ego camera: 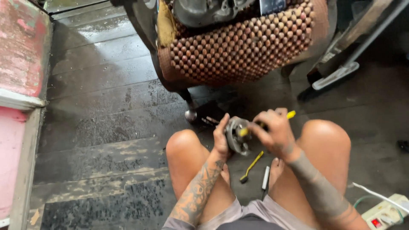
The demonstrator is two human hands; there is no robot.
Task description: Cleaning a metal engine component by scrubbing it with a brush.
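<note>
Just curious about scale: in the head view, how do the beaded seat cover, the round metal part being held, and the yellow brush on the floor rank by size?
1. Beaded seat cover, by far.
2. Round metal part.
3. Yellow brush; it is thin, yet about as long as the part is wide, so these two are close.

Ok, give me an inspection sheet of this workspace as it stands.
Surface: dark, worn wooden floor.
Job's things: round metal part; yellow-handled tool laid against it.
Clutter: yellow brush and a dark-and-white stick-like tool on the floor between the legs.
Hands: left hand holds the metal part; right hand grips the yellow-handled tool.
Cables: power strip with a white cable, lower right.
Surroundings: beaded seat cover ahead; pink painted panel at left.
</note>
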